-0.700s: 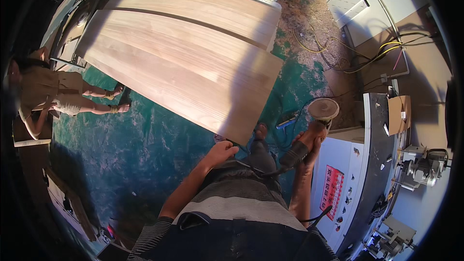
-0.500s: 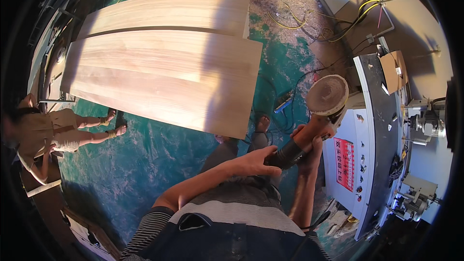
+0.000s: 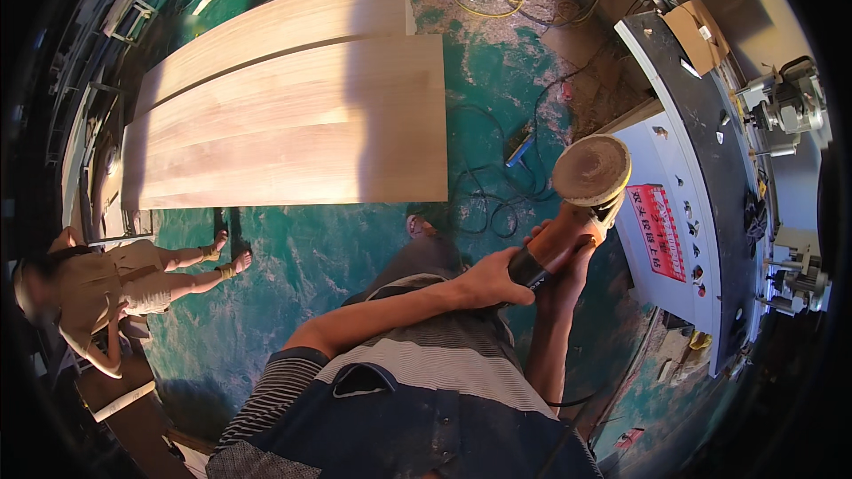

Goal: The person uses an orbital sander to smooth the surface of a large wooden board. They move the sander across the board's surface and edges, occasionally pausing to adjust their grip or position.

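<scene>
Both of my hands hold an orange and black angle grinder (image 3: 557, 247), tilted up and away from me. A round, worn brownish sanding disc (image 3: 593, 170) faces upward at its far end. My left hand (image 3: 499, 280) wraps round the black rear part of the body. My right hand (image 3: 570, 268) grips the orange body from the right and below, its thumb on the upper side; some of its fingers are hidden behind the tool. To the left, beyond my arms, lie two wide pale wooden panels (image 3: 293, 142), side by side, apart from the grinder.
A black-topped workbench (image 3: 688, 115) with a red sign (image 3: 657, 232) on its white front stands at the right. Small machines (image 3: 790, 106) sit beyond it. Black cable (image 3: 488, 204) loops over the green floor (image 3: 293, 275). Another person (image 3: 115, 288) stands at the left.
The view has turned, so the panels appear further left and more level, and the bench has shifted. My hands keep their hold on the grinder, which stays almost in place before me.
</scene>
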A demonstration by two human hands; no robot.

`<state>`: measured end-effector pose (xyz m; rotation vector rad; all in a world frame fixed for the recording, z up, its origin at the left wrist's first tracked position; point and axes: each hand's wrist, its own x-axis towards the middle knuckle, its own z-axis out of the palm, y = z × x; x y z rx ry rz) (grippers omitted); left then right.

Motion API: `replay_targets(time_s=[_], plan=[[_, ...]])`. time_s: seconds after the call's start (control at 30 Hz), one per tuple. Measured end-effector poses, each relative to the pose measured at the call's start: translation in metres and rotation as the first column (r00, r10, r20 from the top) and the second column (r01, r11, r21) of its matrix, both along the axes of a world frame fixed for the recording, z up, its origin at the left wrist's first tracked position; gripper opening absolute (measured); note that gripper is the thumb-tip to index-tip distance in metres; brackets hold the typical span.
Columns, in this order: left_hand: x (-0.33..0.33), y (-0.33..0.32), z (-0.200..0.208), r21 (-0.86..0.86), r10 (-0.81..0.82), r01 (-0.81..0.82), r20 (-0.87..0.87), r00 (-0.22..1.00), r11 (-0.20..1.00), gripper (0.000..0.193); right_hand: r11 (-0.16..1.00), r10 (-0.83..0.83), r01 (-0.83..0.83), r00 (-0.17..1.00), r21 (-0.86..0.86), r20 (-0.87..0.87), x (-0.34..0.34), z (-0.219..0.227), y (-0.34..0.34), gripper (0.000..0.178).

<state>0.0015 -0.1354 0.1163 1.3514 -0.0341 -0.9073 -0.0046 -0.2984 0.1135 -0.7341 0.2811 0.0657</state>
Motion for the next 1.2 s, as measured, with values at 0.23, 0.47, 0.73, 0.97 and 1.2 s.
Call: replay_targets(time_s=[0.23, 0.47, 0.73, 0.97, 1.2], plan=[[-0.080, -0.032, 0.010, 0.145, -0.060, 0.058, 0.011, 0.998, 0.988, 0.080, 0.993, -0.114, 0.112, 0.992, -0.032, -0.055, -0.081, -0.008, -0.025, 0.077], [-0.121, -0.046, 0.023, 0.270, -0.200, 0.177, 0.061, 0.978, 0.947, 0.087, 0.963, -0.263, 0.267, 0.957, 0.023, -0.124, -0.138, -0.001, -0.032, 0.077], [-0.127, -0.025, 0.018, 0.284, -0.201, 0.164, 0.105, 0.974, 0.945, 0.083, 0.968, -0.222, 0.241, 0.953, 0.072, -0.207, -0.134, -0.004, -0.016, 0.090], [-0.096, 0.035, -0.011, 0.024, -0.400, 0.404, -0.100, 0.911, 0.914, 0.066, 0.923, -0.346, 0.368, 0.922, 0.116, -0.172, -0.144, -0.021, 0.042, 0.094], [-0.076, 0.100, -0.027, -0.287, -0.462, 0.390, -0.249, 0.851, 0.875, 0.052, 0.959, -0.263, 0.285, 0.896, 0.009, -0.357, -0.130, -0.022, 0.106, 0.071]])
